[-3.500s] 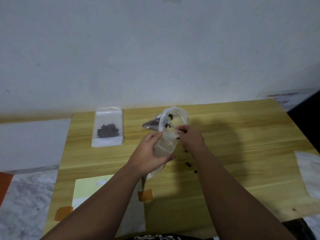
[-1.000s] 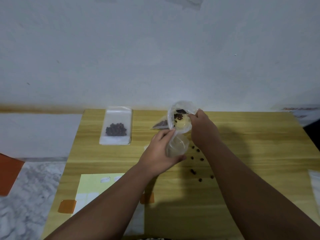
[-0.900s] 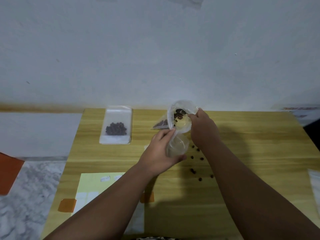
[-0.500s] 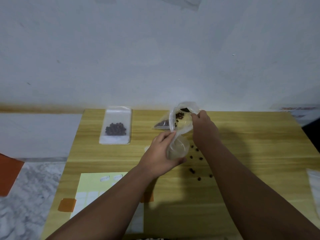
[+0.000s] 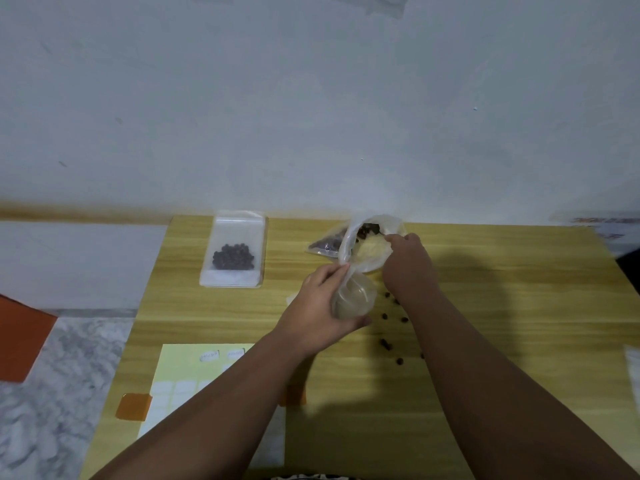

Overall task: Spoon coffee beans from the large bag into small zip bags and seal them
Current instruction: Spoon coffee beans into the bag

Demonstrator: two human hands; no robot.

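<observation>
Gripping zip bag (image 5: 356,295) (left hand (image 5: 317,315))

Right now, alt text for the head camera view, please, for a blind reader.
Left hand grips a clear plastic bag over a wooden table; right hand holds a spoon at its open mouth. Loose beans lie nearby, a filled zip bag farther left.

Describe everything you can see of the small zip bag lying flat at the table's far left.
The small zip bag is a clear, whitish plastic rectangle lying flat near the far edge of the wooden table. A cluster of dark coffee beans sits in its nearer half. Only the table touches it. Whether its zip is sealed cannot be told.
</observation>
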